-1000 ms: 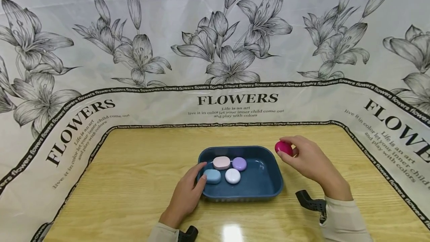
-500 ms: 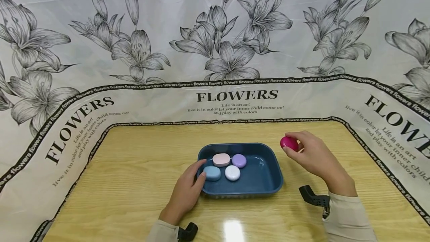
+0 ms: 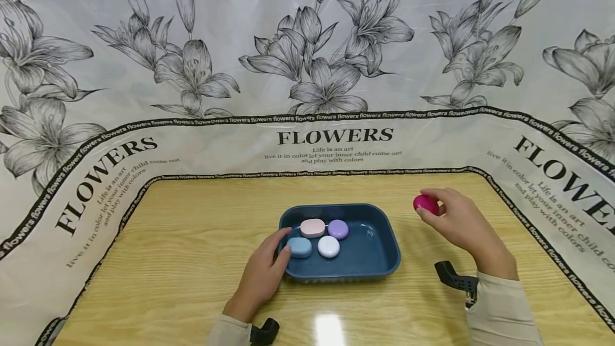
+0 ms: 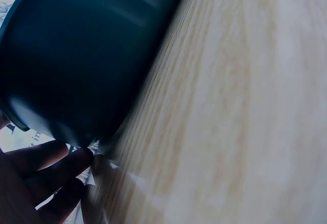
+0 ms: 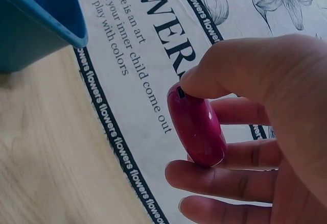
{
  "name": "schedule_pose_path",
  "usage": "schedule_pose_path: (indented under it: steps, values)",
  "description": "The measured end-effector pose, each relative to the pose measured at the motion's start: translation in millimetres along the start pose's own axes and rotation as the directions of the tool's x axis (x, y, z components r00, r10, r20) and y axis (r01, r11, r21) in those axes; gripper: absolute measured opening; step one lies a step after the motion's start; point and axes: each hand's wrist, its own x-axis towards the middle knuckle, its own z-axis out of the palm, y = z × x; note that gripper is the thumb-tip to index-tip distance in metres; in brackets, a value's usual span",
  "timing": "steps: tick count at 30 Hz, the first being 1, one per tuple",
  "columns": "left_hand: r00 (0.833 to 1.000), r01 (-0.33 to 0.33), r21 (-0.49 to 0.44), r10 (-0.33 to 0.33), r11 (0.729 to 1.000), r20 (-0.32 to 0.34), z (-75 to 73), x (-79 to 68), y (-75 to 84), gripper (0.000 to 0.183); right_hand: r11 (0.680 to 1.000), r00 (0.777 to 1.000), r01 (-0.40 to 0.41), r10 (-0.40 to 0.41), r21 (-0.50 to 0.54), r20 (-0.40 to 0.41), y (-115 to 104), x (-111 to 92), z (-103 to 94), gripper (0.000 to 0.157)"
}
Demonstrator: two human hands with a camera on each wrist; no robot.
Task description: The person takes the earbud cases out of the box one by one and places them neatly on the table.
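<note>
The right hand (image 3: 463,223)'s got a glossy magenta piece (image 3: 425,205) pinched between thumb and fingers, blue tray (image 3: 370,255) just left of those fingertips with four pastel pieces (image 3: 329,247) inside, left hand (image 3: 261,271) loosely touching its far end.

Your right hand (image 3: 467,224) pinches a magenta piece (image 3: 425,205) to the right of the blue tray (image 3: 369,254), apart from it. Your left hand (image 3: 261,273) touches the tray's left end. Tray contents: pink piece (image 3: 312,228) and purple piece (image 3: 338,229) behind, light-blue piece (image 3: 300,248) and white piece (image 3: 329,247) in front. Wood-grain table (image 3: 182,255) below; flower-printed cloth (image 3: 216,143) beyond.
</note>
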Motion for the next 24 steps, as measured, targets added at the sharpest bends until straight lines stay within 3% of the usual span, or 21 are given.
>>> schedule_pose_path:
  steps: [24]
  values:
    - [1.0,0.0,0.008,0.0,1.0,0.002,-0.5,1.3,-0.5,0.04,0.999,0.999,-0.029,0.029,-0.017,-0.014,24,-1,0.7,0.05]
